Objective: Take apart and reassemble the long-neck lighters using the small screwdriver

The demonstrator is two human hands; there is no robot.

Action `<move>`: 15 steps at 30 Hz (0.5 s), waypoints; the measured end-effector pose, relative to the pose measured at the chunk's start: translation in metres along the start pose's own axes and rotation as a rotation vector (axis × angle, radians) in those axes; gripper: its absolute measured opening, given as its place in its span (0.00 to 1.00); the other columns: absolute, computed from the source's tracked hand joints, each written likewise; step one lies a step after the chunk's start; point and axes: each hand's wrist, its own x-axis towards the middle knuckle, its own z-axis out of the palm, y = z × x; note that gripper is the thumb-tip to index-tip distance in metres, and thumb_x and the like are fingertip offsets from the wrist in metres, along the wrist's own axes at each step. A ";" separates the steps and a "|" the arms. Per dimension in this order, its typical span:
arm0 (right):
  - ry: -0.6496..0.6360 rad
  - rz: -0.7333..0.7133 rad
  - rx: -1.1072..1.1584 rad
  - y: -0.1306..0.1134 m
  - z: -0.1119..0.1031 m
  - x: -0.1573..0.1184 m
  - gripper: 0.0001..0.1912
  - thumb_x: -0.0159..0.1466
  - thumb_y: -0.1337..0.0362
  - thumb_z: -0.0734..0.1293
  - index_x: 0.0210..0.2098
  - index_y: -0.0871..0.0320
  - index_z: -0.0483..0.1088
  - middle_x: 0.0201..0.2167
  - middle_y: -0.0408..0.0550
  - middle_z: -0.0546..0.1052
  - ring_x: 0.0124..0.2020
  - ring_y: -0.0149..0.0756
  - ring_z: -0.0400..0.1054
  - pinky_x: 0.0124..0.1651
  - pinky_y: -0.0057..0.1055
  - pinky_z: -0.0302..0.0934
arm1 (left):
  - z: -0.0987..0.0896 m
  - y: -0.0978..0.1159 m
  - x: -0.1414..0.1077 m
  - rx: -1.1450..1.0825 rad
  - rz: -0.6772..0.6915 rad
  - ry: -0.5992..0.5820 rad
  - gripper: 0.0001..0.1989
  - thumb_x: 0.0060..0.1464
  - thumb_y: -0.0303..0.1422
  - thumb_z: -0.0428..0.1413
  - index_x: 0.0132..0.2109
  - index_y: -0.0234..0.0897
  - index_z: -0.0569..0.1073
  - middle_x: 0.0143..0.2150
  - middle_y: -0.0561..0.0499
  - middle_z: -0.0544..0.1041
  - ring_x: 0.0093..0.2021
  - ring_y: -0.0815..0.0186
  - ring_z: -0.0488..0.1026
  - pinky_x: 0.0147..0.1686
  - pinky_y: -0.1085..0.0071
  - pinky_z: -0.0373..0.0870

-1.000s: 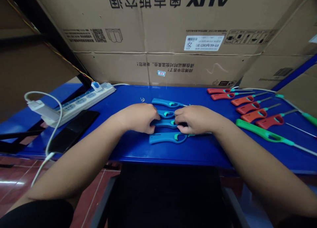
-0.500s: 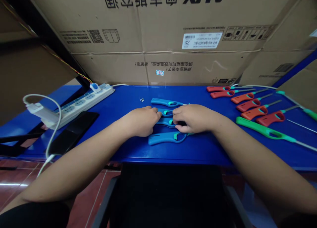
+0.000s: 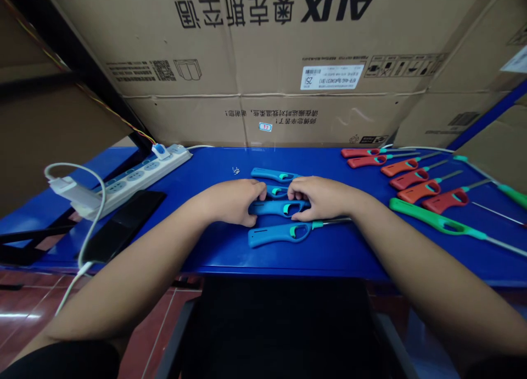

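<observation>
Several blue gas lighters with turquoise triggers lie one behind another across the blue table. My left hand (image 3: 234,201) is closed around the handle end of one blue lighter (image 3: 274,207), thumb on the near side and fingers on the far side. At that lighter's front end, my right hand (image 3: 320,198) grips it between thumb and curled fingers, hiding its nozzle. Just behind it lies another blue lighter (image 3: 278,191), partly covered by both hands. The farthest blue lighter (image 3: 267,174) and the nearest blue lighter (image 3: 269,235) rest apart from my fingers.
Red and orange lighters (image 3: 411,179) lie at the right, with a green lighter (image 3: 428,214) before them. A white power strip (image 3: 140,176) and a black phone (image 3: 125,222) occupy the left. Small pale bits (image 3: 236,171) lie behind my left hand. A cardboard box (image 3: 247,77) stands at the back.
My hands have spread slightly apart along the third blue lighter, so more of it shows. It sits a little nearer the front lighter's line of view. The camera view has tilted up slightly.
</observation>
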 end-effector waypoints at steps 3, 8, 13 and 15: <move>0.006 0.051 0.018 -0.004 -0.001 0.000 0.17 0.54 0.58 0.74 0.38 0.57 0.68 0.37 0.46 0.71 0.35 0.34 0.63 0.36 0.29 0.54 | 0.001 -0.001 -0.001 -0.007 -0.014 0.019 0.16 0.44 0.35 0.60 0.42 0.36 0.69 0.41 0.47 0.75 0.35 0.63 0.71 0.33 0.69 0.65; 0.000 0.118 0.006 -0.008 -0.002 -0.001 0.17 0.54 0.56 0.75 0.36 0.56 0.67 0.35 0.45 0.71 0.34 0.35 0.63 0.35 0.30 0.53 | 0.001 -0.001 -0.002 -0.010 -0.037 0.026 0.16 0.44 0.35 0.61 0.41 0.36 0.69 0.39 0.48 0.73 0.34 0.63 0.69 0.32 0.69 0.64; 0.009 0.165 -0.005 -0.010 -0.001 -0.002 0.18 0.53 0.55 0.75 0.37 0.55 0.68 0.36 0.45 0.73 0.36 0.37 0.64 0.36 0.30 0.54 | -0.002 0.002 -0.003 -0.015 -0.075 0.020 0.16 0.44 0.35 0.62 0.40 0.36 0.69 0.37 0.49 0.72 0.31 0.65 0.67 0.30 0.70 0.62; 0.014 0.181 -0.009 -0.011 -0.001 -0.003 0.17 0.54 0.56 0.74 0.37 0.55 0.68 0.37 0.46 0.73 0.37 0.38 0.65 0.37 0.31 0.54 | -0.003 0.003 -0.003 -0.014 -0.087 0.024 0.15 0.44 0.35 0.62 0.40 0.36 0.69 0.38 0.49 0.72 0.31 0.65 0.67 0.30 0.70 0.62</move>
